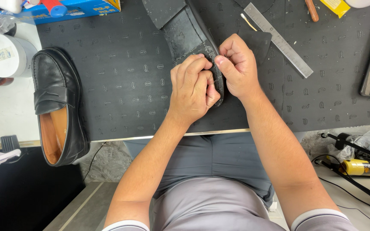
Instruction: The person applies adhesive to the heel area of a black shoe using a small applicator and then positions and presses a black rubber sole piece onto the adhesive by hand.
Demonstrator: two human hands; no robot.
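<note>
Two hands pinch the toe edge of an upturned shoe: left hand and right hand touch, fingers closed on its sole rim. A black loafer lies well left.

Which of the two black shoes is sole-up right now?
The black shoe gripped by both hands, sole facing up. The other loafer sits upright at the mat's left edge, tan lining showing.

At the left edge we see a black leather loafer with a tan lining, a white round tub beyond it. A long steel ruler lies far right on the black patterned rubber mat, and a yellow can sits near right.
</note>
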